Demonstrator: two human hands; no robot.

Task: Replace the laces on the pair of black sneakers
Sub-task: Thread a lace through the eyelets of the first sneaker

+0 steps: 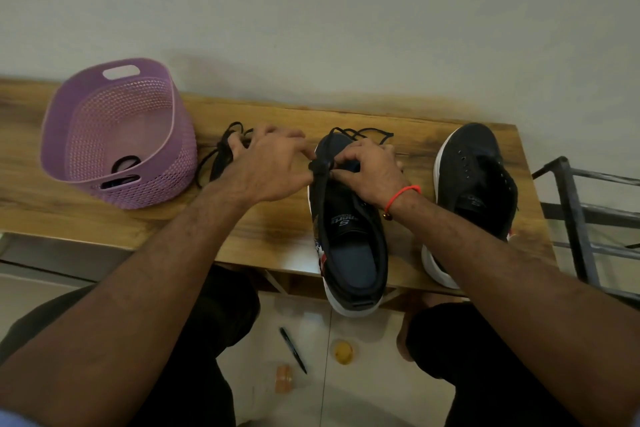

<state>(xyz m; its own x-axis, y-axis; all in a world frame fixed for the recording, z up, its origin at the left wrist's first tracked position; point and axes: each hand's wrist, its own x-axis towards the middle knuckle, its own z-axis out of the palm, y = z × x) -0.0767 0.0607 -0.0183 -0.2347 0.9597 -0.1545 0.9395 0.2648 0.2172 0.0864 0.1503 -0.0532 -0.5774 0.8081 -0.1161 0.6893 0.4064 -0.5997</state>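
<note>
Person is seated at a wooden table [104,218], lacing 1 of 2 black sneakers. Near sneaker [349,229] is lying with its heel overhanging the table's front edge toward the person, toe pointing away to the wall; long axis running near-to-far, likely so the eyelets face the hands. Right hand [367,170] is pinching the black lace [320,170] at the forefoot. Left hand [270,166] is resting beside it, fingers curled toward the same lace; whether it grips, cannot tell. Second sneaker [474,191] is sitting at right, eyelets bare, same heading. Loose laces [221,152] are lying beside a purple basket [114,135].
</note>
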